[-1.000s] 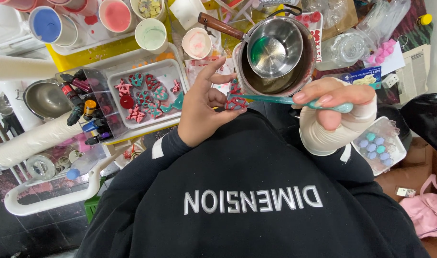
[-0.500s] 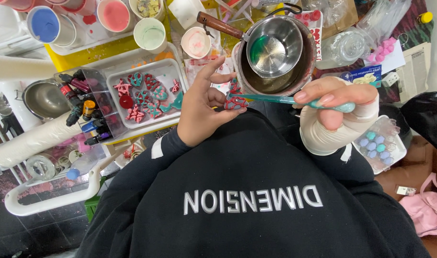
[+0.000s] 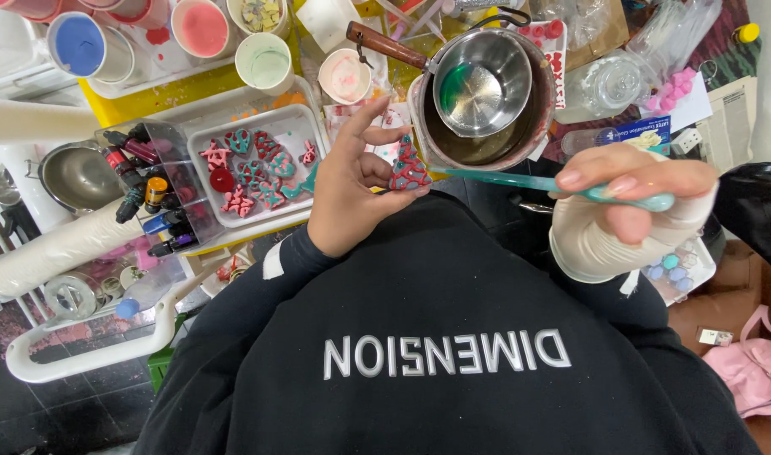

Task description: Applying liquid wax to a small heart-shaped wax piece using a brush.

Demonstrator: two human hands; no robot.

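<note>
Between the hands, the left hand (image 3: 351, 190) pinches a red-teal piece (image 3: 409, 171); the right hand (image 3: 625, 211) grips a teal stick (image 3: 520, 179).

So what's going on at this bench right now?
A person holds a small red and teal moulded piece pinched in the left hand over a cluttered craft bench. The right hand, wrapped in white, grips a teal stick whose tip points at the piece. Similar pieces lie in a white tray to the left; a steel pan with green residue sits behind.

Blue-and-white box (image 3: 634, 135), perhaps gloves, right of the pan (image 3: 486, 143)
</note>
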